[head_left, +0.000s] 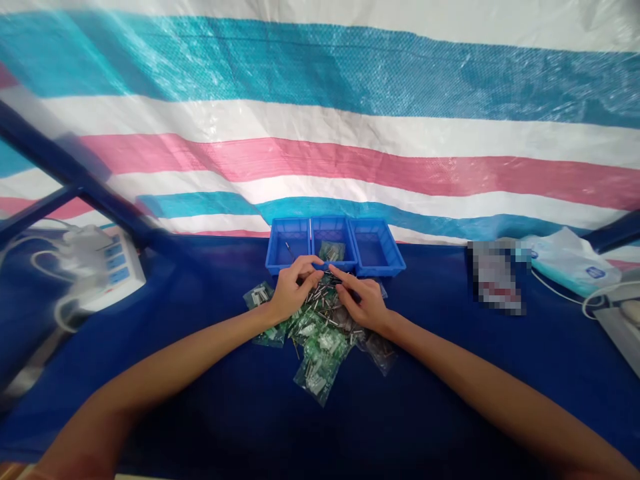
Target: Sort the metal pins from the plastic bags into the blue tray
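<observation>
Both our hands are down on the pile of small green packets (320, 337) and loose metal pins on the blue surface (450, 373). Our left hand (293, 290) curls its fingers over the pile's top; whether that grip pinches a pin, we cannot tell. Our right hand (365, 303) lies flatter, fingers stretched, nothing clearly held. Three blue trays (335, 247) wait just behind: the middle holds one packet, the left a single pin, so most sorting looks undone.

Both hands (330, 297) over small green packets (320, 340), three blue bins (335, 245) behind
</observation>
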The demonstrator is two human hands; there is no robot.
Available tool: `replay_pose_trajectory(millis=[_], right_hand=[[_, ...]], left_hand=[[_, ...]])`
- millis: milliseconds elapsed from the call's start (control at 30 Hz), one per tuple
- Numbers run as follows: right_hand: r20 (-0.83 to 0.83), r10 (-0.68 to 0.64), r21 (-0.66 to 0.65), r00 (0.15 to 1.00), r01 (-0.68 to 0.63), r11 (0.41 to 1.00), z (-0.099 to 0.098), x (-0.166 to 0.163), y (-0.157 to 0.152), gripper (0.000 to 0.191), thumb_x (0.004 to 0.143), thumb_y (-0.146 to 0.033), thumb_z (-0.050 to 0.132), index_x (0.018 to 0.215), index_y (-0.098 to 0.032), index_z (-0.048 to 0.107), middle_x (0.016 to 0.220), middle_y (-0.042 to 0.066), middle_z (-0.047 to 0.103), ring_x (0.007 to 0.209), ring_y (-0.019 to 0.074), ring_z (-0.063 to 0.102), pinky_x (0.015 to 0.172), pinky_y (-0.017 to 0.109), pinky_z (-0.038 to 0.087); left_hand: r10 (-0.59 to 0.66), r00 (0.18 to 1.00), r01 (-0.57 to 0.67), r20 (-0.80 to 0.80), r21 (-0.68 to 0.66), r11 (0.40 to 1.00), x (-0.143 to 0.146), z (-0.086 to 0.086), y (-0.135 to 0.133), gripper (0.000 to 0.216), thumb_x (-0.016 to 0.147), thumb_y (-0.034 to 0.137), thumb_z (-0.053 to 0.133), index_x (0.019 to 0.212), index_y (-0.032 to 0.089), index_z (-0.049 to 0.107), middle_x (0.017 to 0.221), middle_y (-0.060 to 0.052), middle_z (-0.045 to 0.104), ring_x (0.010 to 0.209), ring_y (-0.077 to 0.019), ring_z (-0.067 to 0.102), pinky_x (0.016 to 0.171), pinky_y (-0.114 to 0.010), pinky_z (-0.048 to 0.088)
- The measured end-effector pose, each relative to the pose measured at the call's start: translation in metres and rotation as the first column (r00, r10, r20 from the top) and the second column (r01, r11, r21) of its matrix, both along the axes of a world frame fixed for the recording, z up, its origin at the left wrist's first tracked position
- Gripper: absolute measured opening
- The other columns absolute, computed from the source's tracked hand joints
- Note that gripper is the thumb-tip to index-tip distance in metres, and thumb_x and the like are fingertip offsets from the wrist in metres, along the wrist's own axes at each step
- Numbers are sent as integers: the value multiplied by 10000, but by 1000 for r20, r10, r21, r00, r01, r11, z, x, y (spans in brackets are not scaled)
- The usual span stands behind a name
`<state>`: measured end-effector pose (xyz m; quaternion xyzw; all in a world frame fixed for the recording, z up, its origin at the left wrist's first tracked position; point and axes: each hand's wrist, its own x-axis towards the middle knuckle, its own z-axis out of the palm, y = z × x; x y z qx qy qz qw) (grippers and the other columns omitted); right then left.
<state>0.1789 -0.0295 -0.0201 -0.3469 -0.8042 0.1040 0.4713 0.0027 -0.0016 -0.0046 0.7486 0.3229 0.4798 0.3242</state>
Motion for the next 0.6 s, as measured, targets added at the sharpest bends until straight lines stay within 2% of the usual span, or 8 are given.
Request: replay_pose_trajectory(millis=[167, 200, 233, 333, 400, 500, 600], right_hand=[[-79, -69, -67, 994, 64, 996, 3, -2, -4, 678, 874, -178, 407, 1436, -138, 29, 529, -64, 526, 404, 105, 432, 427, 216, 384], [-90, -72, -70, 993, 65, 995, 3, -2, -3, 692, 874, -179, 407, 1435, -135, 5, 546, -58, 541, 418, 108, 448, 435, 217, 393], [-83, -59, -60, 995, 54, 997, 3, -2, -3, 674, 874, -177, 406, 1436, -141, 35, 552, -55, 545, 424, 108, 456, 440, 216, 395], [2, 7, -1, 1000, -7, 1000, 0, -2, 0, 526, 876, -169, 404, 1388, -164, 281, 493, -66, 501, 384, 89, 419, 422, 201, 363], [36, 18, 18, 999, -19, 1000, -1, -1, 1, 457, 877, -166, 406, 1333, -159, 391, 459, -71, 472, 364, 80, 394, 414, 198, 346], [33, 4, 12, 999, -5, 1000, -2, 0, 1, 436, 877, -167, 409, 1312, -158, 425, 460, -69, 471, 367, 80, 398, 417, 201, 344], [19, -5, -11, 1000, 5, 1000, 0, 0, -1, 513, 879, -175, 398, 1382, -166, 299, 473, -77, 473, 368, 86, 397, 416, 204, 352]], left_hand=[[-5, 1000, 5, -9, 3, 1000, 0, 0, 0, 176, 870, 286, 516, 999, 167, 526, 526, 58, 500, 443, -69, 459, 458, -174, 363], [-5, 1000, 5, -9, 2, 1000, 0, -1, 0, 176, 870, 287, 516, 999, 167, 526, 525, 59, 498, 441, -69, 456, 457, -174, 362], [-5, 1000, 5, -9, -1, 1000, 0, -1, 0, 175, 870, 286, 517, 998, 167, 526, 523, 60, 495, 440, -68, 452, 457, -174, 360], [-8, 1000, 8, 1, -22, 1000, 0, -1, 0, 165, 873, 278, 512, 996, 168, 528, 520, 64, 489, 430, -61, 432, 449, -172, 343], [-10, 1000, 10, 5, -38, 999, 0, -1, 0, 162, 874, 279, 511, 990, 168, 529, 520, 65, 490, 424, -59, 424, 446, -173, 336], [-3, 1000, 3, 3, -52, 999, 0, -1, 0, 169, 873, 294, 512, 984, 167, 530, 519, 65, 495, 420, -59, 423, 445, -175, 336], [3, 1000, -3, 4, -52, 999, 1, -1, 0, 176, 876, 304, 507, 982, 166, 530, 521, 64, 501, 418, -59, 423, 443, -177, 337]])
